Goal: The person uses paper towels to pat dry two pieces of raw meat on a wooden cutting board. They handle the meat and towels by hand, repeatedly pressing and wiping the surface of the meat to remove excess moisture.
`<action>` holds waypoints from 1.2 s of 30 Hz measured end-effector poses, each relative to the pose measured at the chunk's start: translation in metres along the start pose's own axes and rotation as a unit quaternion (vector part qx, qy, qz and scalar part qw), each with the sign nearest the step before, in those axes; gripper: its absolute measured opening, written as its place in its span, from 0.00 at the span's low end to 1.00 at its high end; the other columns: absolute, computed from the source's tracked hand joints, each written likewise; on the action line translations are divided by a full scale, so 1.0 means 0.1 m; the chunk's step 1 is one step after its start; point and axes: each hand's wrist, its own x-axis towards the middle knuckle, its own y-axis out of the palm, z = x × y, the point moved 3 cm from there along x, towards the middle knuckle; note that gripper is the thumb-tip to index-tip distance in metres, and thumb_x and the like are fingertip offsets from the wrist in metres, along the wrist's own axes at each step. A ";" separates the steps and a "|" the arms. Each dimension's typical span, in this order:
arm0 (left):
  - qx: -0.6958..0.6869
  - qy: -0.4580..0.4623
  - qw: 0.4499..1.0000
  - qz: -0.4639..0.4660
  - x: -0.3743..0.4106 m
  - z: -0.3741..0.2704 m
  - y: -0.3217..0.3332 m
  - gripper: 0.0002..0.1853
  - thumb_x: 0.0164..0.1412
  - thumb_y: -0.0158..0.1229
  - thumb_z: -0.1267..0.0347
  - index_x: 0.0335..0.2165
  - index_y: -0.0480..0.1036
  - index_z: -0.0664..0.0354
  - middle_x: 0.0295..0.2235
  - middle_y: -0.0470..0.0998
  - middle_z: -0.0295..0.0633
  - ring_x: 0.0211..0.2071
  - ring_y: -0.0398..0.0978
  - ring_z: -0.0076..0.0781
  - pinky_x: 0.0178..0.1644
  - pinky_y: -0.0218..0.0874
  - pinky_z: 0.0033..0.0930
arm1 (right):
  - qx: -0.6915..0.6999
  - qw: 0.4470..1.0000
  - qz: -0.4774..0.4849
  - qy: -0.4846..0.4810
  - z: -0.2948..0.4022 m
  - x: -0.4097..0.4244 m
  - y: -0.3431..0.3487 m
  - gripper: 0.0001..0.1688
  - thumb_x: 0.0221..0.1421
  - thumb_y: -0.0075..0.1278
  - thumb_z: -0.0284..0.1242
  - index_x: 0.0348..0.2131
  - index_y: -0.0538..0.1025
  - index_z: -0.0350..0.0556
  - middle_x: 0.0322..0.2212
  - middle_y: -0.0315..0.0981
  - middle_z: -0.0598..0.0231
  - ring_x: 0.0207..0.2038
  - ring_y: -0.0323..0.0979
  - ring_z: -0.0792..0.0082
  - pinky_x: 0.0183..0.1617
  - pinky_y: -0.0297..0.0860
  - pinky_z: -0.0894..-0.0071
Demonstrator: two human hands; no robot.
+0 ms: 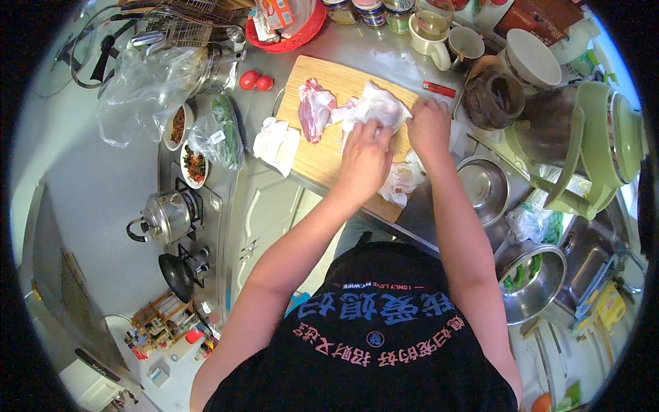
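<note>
On a wooden cutting board [322,159], a piece of raw meat [315,114] lies uncovered at the left. Beside it, a white paper towel [378,105] is draped over more raw meat, of which a pale pink part [346,109] shows. My left hand [368,154] grips the towel's near side against the meat, fingers curled. At the towel's right corner my right hand [430,123] has its fingers bent; what they hold is hidden. A folded paper towel [276,144] rests over the board's left edge, and crumpled paper towels [404,180] lie near its front right.
Two tomatoes [256,81], bagged green vegetables [225,131] and small bowls [194,166] are left of the board. Beyond it stand a red basket [288,38] and jars [371,14]. A red lighter [438,89], a mug [430,44], metal bowls [482,188] and a green kettle [582,149] are at right.
</note>
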 end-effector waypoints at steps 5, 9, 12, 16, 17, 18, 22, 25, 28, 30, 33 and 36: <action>0.037 -0.008 0.998 -0.049 0.23 0.24 0.17 0.18 0.43 0.62 0.75 0.38 0.74 0.62 0.41 0.73 0.46 0.43 0.68 0.48 0.48 0.60 0.45 | 0.145 0.989 0.006 0.017 0.02 0.05 0.01 0.06 0.45 0.55 0.26 0.25 0.79 0.42 0.28 0.76 0.54 0.36 0.73 0.52 0.42 0.69 0.57; 0.024 -0.024 0.999 -0.035 0.20 0.38 0.19 0.18 0.42 0.62 0.77 0.37 0.74 0.60 0.41 0.73 0.44 0.43 0.68 0.48 0.47 0.60 0.45 | 0.282 0.957 0.022 0.064 0.02 0.06 0.08 0.05 0.47 0.53 0.24 0.23 0.78 0.39 0.24 0.76 0.52 0.30 0.76 0.57 0.36 0.72 0.59; -0.005 -0.035 0.999 -0.036 0.18 0.41 0.15 0.18 0.41 0.63 0.78 0.36 0.74 0.60 0.41 0.73 0.45 0.43 0.69 0.50 0.48 0.60 0.45 | 0.402 0.907 0.057 0.108 -0.02 0.06 0.22 0.04 0.50 0.52 0.21 0.27 0.76 0.37 0.23 0.75 0.64 0.25 0.73 0.70 0.33 0.71 0.68; -0.034 -0.061 0.997 -0.019 0.19 0.47 0.12 0.20 0.40 0.64 0.79 0.37 0.73 0.62 0.40 0.74 0.48 0.42 0.70 0.53 0.49 0.61 0.45 | 0.691 0.650 0.082 0.305 -0.09 0.00 0.35 0.14 0.50 0.49 0.17 0.39 0.75 0.36 0.34 0.75 0.56 0.32 0.75 0.66 0.37 0.75 0.68; -0.043 -0.069 0.997 -0.017 0.20 0.49 0.12 0.20 0.40 0.64 0.79 0.37 0.73 0.62 0.39 0.75 0.48 0.42 0.70 0.54 0.49 0.62 0.45 | 0.706 0.628 0.091 0.316 -0.09 -0.01 0.38 0.15 0.51 0.48 0.16 0.41 0.73 0.35 0.35 0.74 0.56 0.33 0.74 0.66 0.38 0.76 0.69; -0.052 -0.071 0.996 -0.019 0.20 0.52 0.12 0.20 0.40 0.63 0.79 0.37 0.73 0.61 0.39 0.74 0.47 0.42 0.70 0.52 0.48 0.61 0.45 | 0.720 0.605 0.100 0.325 -0.08 -0.01 0.40 0.17 0.51 0.48 0.15 0.44 0.72 0.34 0.37 0.73 0.57 0.34 0.74 0.67 0.38 0.76 0.69; -0.066 -0.102 0.993 -0.010 0.23 0.60 0.12 0.22 0.40 0.64 0.78 0.39 0.73 0.60 0.38 0.74 0.46 0.42 0.70 0.50 0.48 0.59 0.47 | 0.756 0.536 0.200 0.317 0.06 0.05 0.38 0.17 0.54 0.46 0.15 0.46 0.72 0.33 0.36 0.74 0.59 0.35 0.74 0.68 0.37 0.75 0.71; -0.025 -0.075 0.995 -0.065 0.27 0.54 0.03 0.26 0.38 0.67 0.76 0.42 0.71 0.61 0.37 0.74 0.48 0.40 0.72 0.50 0.46 0.63 0.45 | 0.744 0.556 0.240 0.283 0.16 0.08 0.31 0.17 0.56 0.47 0.15 0.46 0.74 0.35 0.36 0.74 0.61 0.34 0.74 0.69 0.35 0.74 0.73; -0.116 -0.106 0.980 -0.119 0.37 0.50 -0.05 0.28 0.38 0.71 0.73 0.41 0.70 0.63 0.35 0.74 0.48 0.36 0.74 0.45 0.44 0.66 0.41 | 0.712 0.621 0.230 0.233 0.22 0.11 0.31 0.14 0.55 0.49 0.17 0.43 0.77 0.37 0.34 0.75 0.62 0.31 0.73 0.72 0.32 0.72 0.75; -0.182 -0.147 0.965 -0.120 0.41 0.46 -0.06 0.28 0.38 0.73 0.71 0.39 0.69 0.64 0.34 0.74 0.47 0.35 0.74 0.41 0.42 0.66 0.39 | 0.689 0.657 0.222 0.212 0.27 0.16 0.31 0.12 0.55 0.50 0.17 0.40 0.78 0.38 0.32 0.76 0.63 0.29 0.72 0.75 0.30 0.71 0.76; -0.200 -0.180 0.958 -0.104 0.41 0.42 -0.04 0.26 0.39 0.74 0.71 0.36 0.68 0.65 0.33 0.74 0.45 0.33 0.75 0.37 0.38 0.67 0.36 | 0.647 0.716 0.214 0.152 0.31 0.21 0.34 0.12 0.53 0.51 0.16 0.39 0.79 0.38 0.29 0.76 0.64 0.26 0.71 0.77 0.28 0.70 0.78; -0.201 -0.181 0.955 -0.119 0.38 0.47 0.03 0.20 0.42 0.72 0.72 0.33 0.69 0.65 0.30 0.75 0.43 0.31 0.76 0.34 0.35 0.68 0.33 | 0.657 0.704 0.222 0.152 0.32 0.23 0.32 0.14 0.51 0.52 0.16 0.40 0.79 0.39 0.28 0.76 0.66 0.24 0.71 0.78 0.24 0.68 0.79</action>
